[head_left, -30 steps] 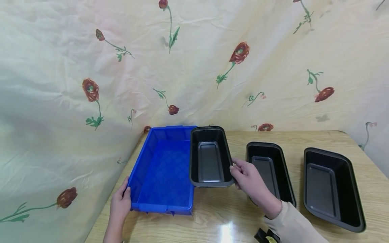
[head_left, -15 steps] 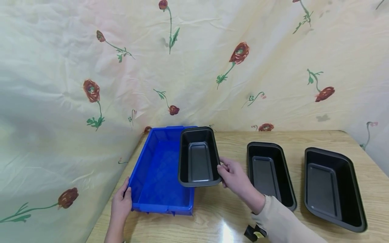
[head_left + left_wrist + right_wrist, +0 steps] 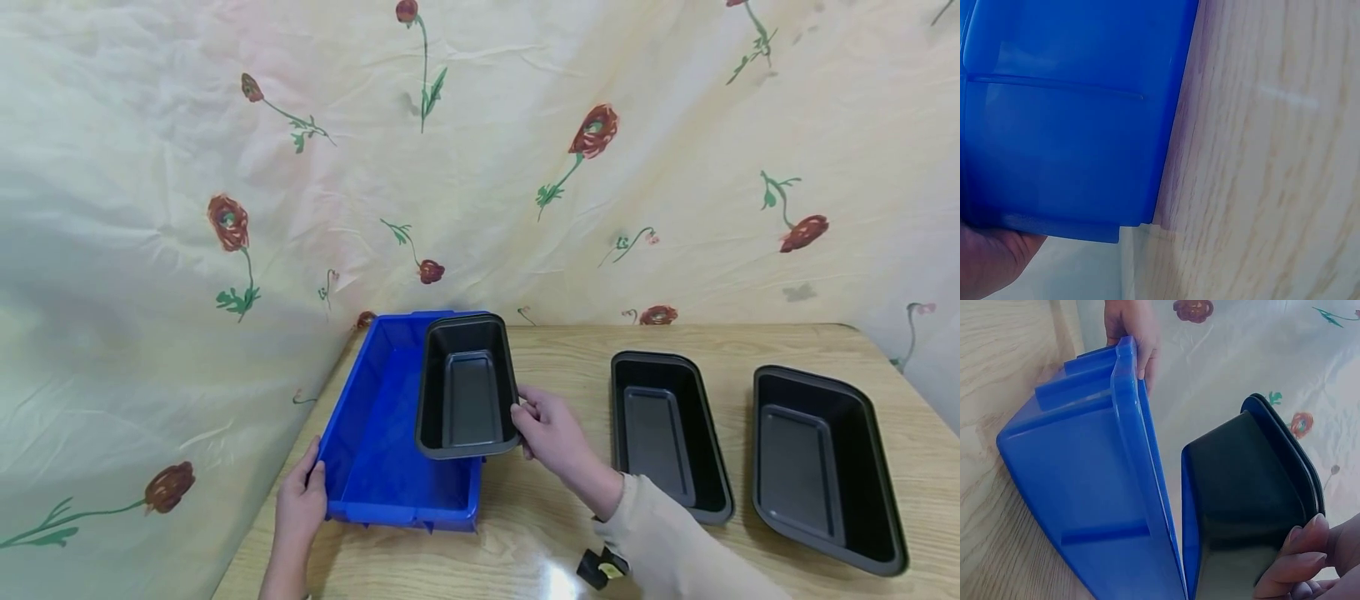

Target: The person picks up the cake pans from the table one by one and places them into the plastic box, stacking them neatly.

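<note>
A black loaf pan (image 3: 468, 396) is in my right hand (image 3: 558, 437), which pinches its right rim near the front corner. The pan hangs above the right part of a blue plastic bin (image 3: 378, 433) and hides some of it. In the right wrist view the pan's underside (image 3: 1241, 487) is apart from the bin's rim, with fingers (image 3: 1294, 559) under the edge. My left hand (image 3: 300, 496) grips the bin's left rim near the front corner, thumb on the near side. The left wrist view shows the bin's outer wall (image 3: 1066, 137) close up.
Two more black loaf pans stand to the right: a middle pan (image 3: 667, 433) and a far right pan (image 3: 825, 467). All rest on a wooden table (image 3: 525, 533). A flower-printed cloth (image 3: 480, 167) hangs behind and at the left.
My right hand has carried the loaf pan to the left, from the bin's right edge to over its inside. The left hand and the bin have stayed in place.
</note>
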`<state>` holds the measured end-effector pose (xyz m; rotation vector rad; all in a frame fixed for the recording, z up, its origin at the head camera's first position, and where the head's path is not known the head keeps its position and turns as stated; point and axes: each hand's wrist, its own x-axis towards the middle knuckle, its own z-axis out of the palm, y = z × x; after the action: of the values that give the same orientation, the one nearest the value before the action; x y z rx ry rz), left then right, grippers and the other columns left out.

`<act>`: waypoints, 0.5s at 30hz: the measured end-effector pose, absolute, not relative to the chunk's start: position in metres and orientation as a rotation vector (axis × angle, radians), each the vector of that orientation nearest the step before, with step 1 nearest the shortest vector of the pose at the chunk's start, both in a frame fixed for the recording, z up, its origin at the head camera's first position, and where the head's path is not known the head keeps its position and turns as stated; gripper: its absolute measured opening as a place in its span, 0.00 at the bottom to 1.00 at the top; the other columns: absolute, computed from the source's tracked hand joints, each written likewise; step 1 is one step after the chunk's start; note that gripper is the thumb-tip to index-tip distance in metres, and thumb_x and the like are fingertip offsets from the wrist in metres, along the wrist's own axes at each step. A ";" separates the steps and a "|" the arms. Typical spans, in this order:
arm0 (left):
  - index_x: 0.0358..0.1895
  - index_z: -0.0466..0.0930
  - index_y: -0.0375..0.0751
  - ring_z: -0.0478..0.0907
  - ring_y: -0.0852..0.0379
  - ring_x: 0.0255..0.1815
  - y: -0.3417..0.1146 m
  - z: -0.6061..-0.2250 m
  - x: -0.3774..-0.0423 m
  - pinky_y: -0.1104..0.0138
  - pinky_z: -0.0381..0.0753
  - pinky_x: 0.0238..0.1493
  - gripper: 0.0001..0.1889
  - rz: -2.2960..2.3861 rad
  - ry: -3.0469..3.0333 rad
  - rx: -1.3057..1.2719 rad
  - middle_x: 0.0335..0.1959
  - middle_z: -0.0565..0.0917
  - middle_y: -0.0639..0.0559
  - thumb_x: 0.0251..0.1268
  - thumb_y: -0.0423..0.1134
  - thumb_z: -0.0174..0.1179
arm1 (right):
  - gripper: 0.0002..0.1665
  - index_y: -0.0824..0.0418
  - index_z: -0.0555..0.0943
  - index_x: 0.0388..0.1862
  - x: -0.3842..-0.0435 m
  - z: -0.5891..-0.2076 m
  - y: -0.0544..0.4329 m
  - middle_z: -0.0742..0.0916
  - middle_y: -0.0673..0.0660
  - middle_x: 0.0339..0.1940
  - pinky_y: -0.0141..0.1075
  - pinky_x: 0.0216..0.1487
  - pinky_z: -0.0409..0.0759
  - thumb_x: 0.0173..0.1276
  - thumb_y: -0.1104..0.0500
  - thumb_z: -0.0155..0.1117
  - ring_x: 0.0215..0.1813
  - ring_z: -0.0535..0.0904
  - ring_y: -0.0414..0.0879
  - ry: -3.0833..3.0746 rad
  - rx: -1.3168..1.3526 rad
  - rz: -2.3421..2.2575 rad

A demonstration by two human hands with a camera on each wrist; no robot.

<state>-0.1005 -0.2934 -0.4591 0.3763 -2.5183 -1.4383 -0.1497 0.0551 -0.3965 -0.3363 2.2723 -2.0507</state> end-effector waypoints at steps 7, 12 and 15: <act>0.78 0.59 0.27 0.53 0.27 0.78 -0.295 -0.460 -0.101 0.39 0.56 0.76 0.25 -1.439 -2.513 0.377 0.77 0.59 0.26 0.83 0.28 0.42 | 0.26 0.81 0.69 0.70 -0.153 -0.398 0.038 0.76 0.50 0.17 0.27 0.15 0.67 0.76 0.72 0.54 0.13 0.70 0.43 2.235 -0.361 -2.078; 0.78 0.59 0.27 0.53 0.28 0.78 -0.296 -0.461 -0.101 0.39 0.57 0.76 0.25 -1.438 -2.514 0.372 0.77 0.59 0.27 0.83 0.27 0.43 | 0.27 0.83 0.68 0.71 -0.155 -0.399 0.026 0.76 0.49 0.17 0.27 0.14 0.66 0.75 0.73 0.54 0.13 0.70 0.42 2.218 -0.354 -2.095; 0.77 0.59 0.27 0.54 0.27 0.78 -0.296 -0.461 -0.101 0.39 0.57 0.76 0.25 -1.435 -2.507 0.360 0.77 0.60 0.27 0.82 0.27 0.43 | 0.28 0.84 0.66 0.71 -0.156 -0.400 0.020 0.76 0.50 0.17 0.27 0.14 0.67 0.75 0.73 0.54 0.12 0.71 0.41 2.232 -0.354 -2.087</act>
<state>-0.1013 -0.2957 -0.4614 0.3597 -2.5068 -1.4353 -0.1560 0.0200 -0.4002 -0.3542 2.2321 -2.0874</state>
